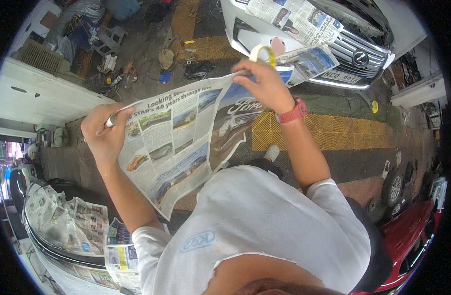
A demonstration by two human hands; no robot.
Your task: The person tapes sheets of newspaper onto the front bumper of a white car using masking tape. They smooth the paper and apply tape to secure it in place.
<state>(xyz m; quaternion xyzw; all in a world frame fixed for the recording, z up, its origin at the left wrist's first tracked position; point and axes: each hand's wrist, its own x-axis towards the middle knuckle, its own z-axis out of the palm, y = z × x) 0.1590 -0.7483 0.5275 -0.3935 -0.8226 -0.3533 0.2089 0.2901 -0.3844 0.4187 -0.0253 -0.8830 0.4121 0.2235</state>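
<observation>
A wide printed newspaper sheet (159,151) is stretched between my two hands in front of my chest, its lower edge hanging free. My left hand (103,132) is closed on the sheet's left top corner. A small white, metallic-looking object (111,120) shows between its fingers; its kind is unclear. At the sheet's right top edge, my right hand (265,84) pinches the paper. A roll of yellowish masking tape (256,52) sits at the fingers of this hand, which has a red watch (292,112) on its wrist.
Ahead stands a white car (240,34) with newspaper on its front. Another newspaper-covered car part (68,223) is at the lower left, beside a white panel (48,93). A red car (407,236) and a wheel (392,188) are at right. Yellow floor grating (324,132) crosses the floor.
</observation>
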